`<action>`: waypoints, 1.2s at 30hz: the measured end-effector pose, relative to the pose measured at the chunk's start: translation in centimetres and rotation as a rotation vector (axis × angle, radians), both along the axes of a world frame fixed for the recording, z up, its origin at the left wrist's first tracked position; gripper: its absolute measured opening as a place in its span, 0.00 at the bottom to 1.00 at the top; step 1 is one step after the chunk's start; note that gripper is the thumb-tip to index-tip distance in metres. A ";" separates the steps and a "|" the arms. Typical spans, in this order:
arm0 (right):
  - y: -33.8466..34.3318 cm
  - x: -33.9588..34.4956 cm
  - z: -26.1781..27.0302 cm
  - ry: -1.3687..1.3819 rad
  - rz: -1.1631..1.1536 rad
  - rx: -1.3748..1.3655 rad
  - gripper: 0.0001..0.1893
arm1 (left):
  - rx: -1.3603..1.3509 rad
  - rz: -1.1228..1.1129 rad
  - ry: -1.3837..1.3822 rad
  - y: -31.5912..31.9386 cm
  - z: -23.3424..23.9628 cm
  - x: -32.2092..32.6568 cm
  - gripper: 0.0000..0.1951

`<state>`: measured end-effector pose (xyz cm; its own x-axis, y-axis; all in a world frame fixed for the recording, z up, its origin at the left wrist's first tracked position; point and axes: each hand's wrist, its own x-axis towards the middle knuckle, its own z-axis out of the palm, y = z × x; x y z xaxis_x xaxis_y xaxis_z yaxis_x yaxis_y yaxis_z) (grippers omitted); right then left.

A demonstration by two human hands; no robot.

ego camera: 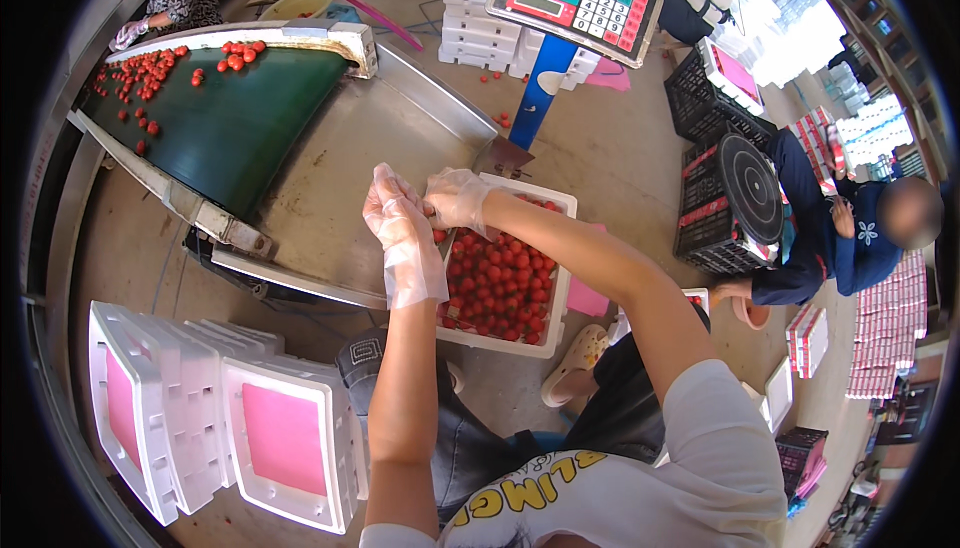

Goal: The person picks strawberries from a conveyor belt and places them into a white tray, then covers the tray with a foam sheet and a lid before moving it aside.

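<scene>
Both hands wear clear plastic gloves and are close together over the lower end of a metal chute (360,150). My left hand (397,206) is raised with its fingers bunched; whether anything is in them is hidden. My right hand (457,199) bends inward beside it, above the rim of a white foam crate (556,315). Its fingertips are hidden, with a bit of red showing near them. Small red tomatoes (499,285) fill much of that crate, which stands below the chute's end, partly covered by my right forearm.
More tomatoes (146,71) lie on a green conveyor belt (225,127). A digital scale display (574,0) stands on a blue post (544,90). Foam crates with pink liners (285,435) stand at lower left. Other people work at upper left, top and right, near black plastic crates (694,233).
</scene>
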<state>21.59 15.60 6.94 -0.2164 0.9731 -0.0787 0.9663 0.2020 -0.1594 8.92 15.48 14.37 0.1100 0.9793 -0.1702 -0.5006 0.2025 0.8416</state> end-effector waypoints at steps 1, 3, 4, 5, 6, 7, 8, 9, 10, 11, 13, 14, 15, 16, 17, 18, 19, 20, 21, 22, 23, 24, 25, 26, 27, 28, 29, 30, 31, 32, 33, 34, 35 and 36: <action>0.0 -0.4 0.3 -0.005 -0.010 -0.027 0.17 | 0.001 0.006 0.003 0.0 0.2 -0.1 0.22; -0.2 -1.0 1.0 -0.018 -0.034 -0.084 0.16 | -0.004 0.015 -0.015 0.1 0.4 -0.3 0.23; -0.2 -1.0 1.0 -0.022 -0.031 -0.120 0.16 | -0.007 0.018 -0.026 0.1 0.4 -0.3 0.23; 0.0 -1.0 1.0 -0.027 -0.028 -0.156 0.16 | -0.010 0.021 -0.015 0.1 0.6 -0.3 0.23; 0.1 -0.8 0.9 -0.031 -0.028 -0.194 0.16 | -0.015 0.022 -0.005 0.0 0.7 -0.2 0.23; 0.2 -0.5 0.5 -0.002 -0.010 -0.209 0.17 | -0.021 0.023 0.005 0.0 0.8 -0.1 0.22; 0.2 -0.2 0.0 0.026 0.006 -0.224 0.18 | -0.016 0.022 -0.003 -0.1 0.8 0.0 0.22; 0.3 0.1 -0.5 0.056 0.025 -0.241 0.18 | -0.013 0.023 -0.009 -0.1 0.6 0.2 0.22; 0.6 -0.5 0.8 0.055 0.032 -0.326 0.20 | -0.008 0.037 -0.011 0.1 0.5 -0.1 0.22; 0.8 -0.8 2.3 0.052 0.039 -0.410 0.21 | -0.027 0.046 -0.001 0.2 0.6 -0.3 0.22; 0.8 -0.6 3.4 0.068 0.051 -0.483 0.23 | -0.065 0.041 0.009 -0.1 1.3 -0.3 0.22; 0.8 -0.5 3.4 0.090 0.067 -0.472 0.22 | -0.065 0.038 0.004 -0.1 1.3 -0.3 0.22; 0.7 -0.6 3.8 0.111 0.084 -0.461 0.21 | -0.063 0.036 -0.003 -0.1 1.3 -0.2 0.22; 0.5 -0.6 4.2 0.115 0.073 -0.475 0.21 | -0.061 0.035 -0.010 0.0 1.2 -0.3 0.22; 0.3 -0.7 4.6 0.119 0.062 -0.489 0.21 | -0.055 0.034 -0.017 0.1 1.1 -0.3 0.22; 0.1 -0.7 5.2 0.122 0.046 -0.502 0.21 | -0.048 0.030 -0.026 0.1 1.1 -0.3 0.22; 0.0 -0.6 5.0 0.129 0.048 -0.483 0.21 | -0.041 0.025 -0.035 0.1 1.0 -0.2 0.21; -0.1 -0.5 4.7 0.135 0.050 -0.463 0.21 | -0.032 0.031 -0.031 0.1 0.9 -0.1 0.21; -0.2 -0.6 4.7 0.144 0.052 -0.445 0.20 | -0.023 0.038 -0.024 0.1 0.8 -0.1 0.21; -0.3 -0.6 4.8 0.130 0.057 -0.426 0.20 | -0.015 0.044 -0.019 0.2 0.8 0.0 0.21; -0.3 -0.6 4.9 0.116 0.060 -0.408 0.20 | -0.020 0.032 -0.008 0.2 0.9 0.1 0.21; -0.6 -0.7 5.0 0.108 0.064 -0.394 0.20 | -0.031 0.019 0.008 0.2 1.0 0.2 0.21; -0.7 -1.0 5.2 0.107 0.088 -0.371 0.20 | -0.049 0.017 0.036 0.1 1.1 -0.2 0.21; -0.5 -0.7 5.8 0.107 0.112 -0.347 0.20 | -0.071 0.027 0.040 0.1 1.5 -0.2 0.21; -0.5 -0.4 5.4 0.118 0.132 -0.331 0.20 | -0.102 0.033 0.055 0.1 1.7 -0.2 0.20; 0.3 0.9 4.5 0.213 0.178 -0.227 0.18 | -0.013 0.057 0.040 0.8 0.2 -0.3 0.20; 0.2 2.5 3.3 0.304 0.206 -0.129 0.17 | 0.008 0.060 0.043 0.8 0.0 -0.2 0.20; -0.6 2.9 4.0 0.534 0.082 -0.192 0.17 | 0.009 0.067 0.059 0.6 0.3 -0.7 0.19; -1.4 3.9 5.9 0.744 -0.053 -0.248 0.16 | 0.018 0.070 0.059 0.5 1.0 -0.8 0.19; -2.6 5.2 6.3 0.739 -0.127 -0.206 0.16 | -0.009 0.050 0.054 0.2 1.2 -0.6 0.19; -3.8 6.4 6.5 0.734 -0.198 -0.162 0.16 | -0.033 0.032 0.051 0.1 1.4 -0.6 0.19; -4.9 7.6 6.0 0.777 -0.292 -0.257 0.16 | -0.053 0.022 0.047 0.1 1.6 -0.6 0.19; -5.9 8.6 5.5 0.816 -0.387 -0.353 0.17 | -0.054 0.022 0.040 0.2 1.7 -0.6 0.19; -7.8 8.2 5.5 0.943 -0.526 -0.412 0.17 | -0.057 0.020 0.035 0.2 1.8 -0.6 0.19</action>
